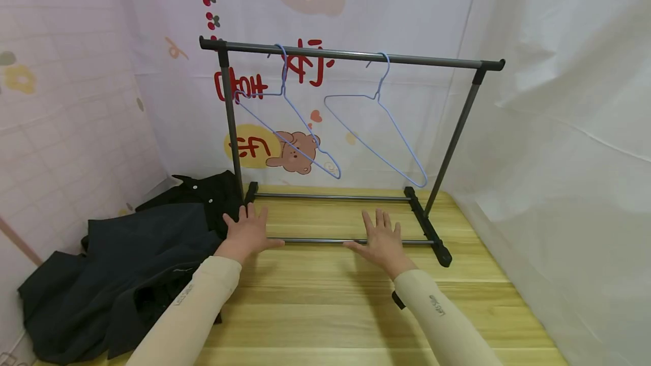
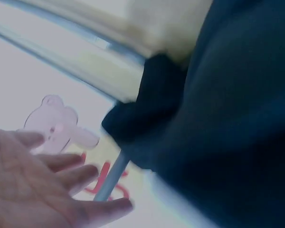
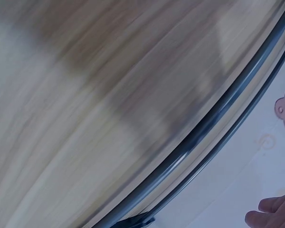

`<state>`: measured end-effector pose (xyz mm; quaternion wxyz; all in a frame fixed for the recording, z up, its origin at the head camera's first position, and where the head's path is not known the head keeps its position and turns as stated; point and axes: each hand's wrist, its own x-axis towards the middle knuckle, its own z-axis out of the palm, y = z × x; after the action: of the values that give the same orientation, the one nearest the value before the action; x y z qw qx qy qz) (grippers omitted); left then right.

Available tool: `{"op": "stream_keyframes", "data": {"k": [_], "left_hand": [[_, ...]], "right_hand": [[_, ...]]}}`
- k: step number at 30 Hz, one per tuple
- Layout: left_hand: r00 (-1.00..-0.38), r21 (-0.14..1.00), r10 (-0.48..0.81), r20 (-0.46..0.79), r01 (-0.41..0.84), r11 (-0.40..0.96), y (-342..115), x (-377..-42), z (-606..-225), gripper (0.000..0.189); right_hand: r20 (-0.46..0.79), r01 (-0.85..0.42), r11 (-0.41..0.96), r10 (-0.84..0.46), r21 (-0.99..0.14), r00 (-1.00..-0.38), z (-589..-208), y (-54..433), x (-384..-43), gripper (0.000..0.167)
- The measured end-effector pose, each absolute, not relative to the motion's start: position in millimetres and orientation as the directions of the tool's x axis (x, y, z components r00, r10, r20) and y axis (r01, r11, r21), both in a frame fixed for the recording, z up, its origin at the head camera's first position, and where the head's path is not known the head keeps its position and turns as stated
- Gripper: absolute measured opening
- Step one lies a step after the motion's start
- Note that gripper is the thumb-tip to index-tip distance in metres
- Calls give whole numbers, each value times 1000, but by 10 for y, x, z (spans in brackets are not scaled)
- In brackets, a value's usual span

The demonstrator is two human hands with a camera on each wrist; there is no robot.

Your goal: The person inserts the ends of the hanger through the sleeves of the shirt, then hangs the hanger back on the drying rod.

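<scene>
The left hand (image 1: 246,237) and right hand (image 1: 382,243), fingers spread, hold nothing; dark clothes (image 1: 147,258) lie heaped left on the worktop (image 1: 315,315), seemingly within reach. Blue hangers (image 1: 402,136) hook over the top bar (image 1: 351,55) for support.

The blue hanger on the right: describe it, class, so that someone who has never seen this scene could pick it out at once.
In the head view, find the dark rack on the wooden table, then its top rail. The thin blue hanger is the second from the left hooked there. It hangs nearer the right post, whereas its twin overlaps the printed bear behind.
</scene>
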<state>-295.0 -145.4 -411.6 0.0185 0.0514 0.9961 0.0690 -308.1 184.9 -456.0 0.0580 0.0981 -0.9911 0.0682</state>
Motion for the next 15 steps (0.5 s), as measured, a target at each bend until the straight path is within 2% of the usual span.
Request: {"op": "stream_keyframes", "data": {"k": [8, 15], "left_hand": [[-983, 110, 62, -172, 44, 993, -1790, -2798, -3615, 112], [-960, 159, 42, -277, -3, 987, -2378, -2615, -3364, 118]], "right_hand": [[118, -246, 958, -229, -149, -966, -4543, 1538, -3062, 108], [104, -277, 921, -258, -273, -961, -4568, 1247, -3031, 106]]}}
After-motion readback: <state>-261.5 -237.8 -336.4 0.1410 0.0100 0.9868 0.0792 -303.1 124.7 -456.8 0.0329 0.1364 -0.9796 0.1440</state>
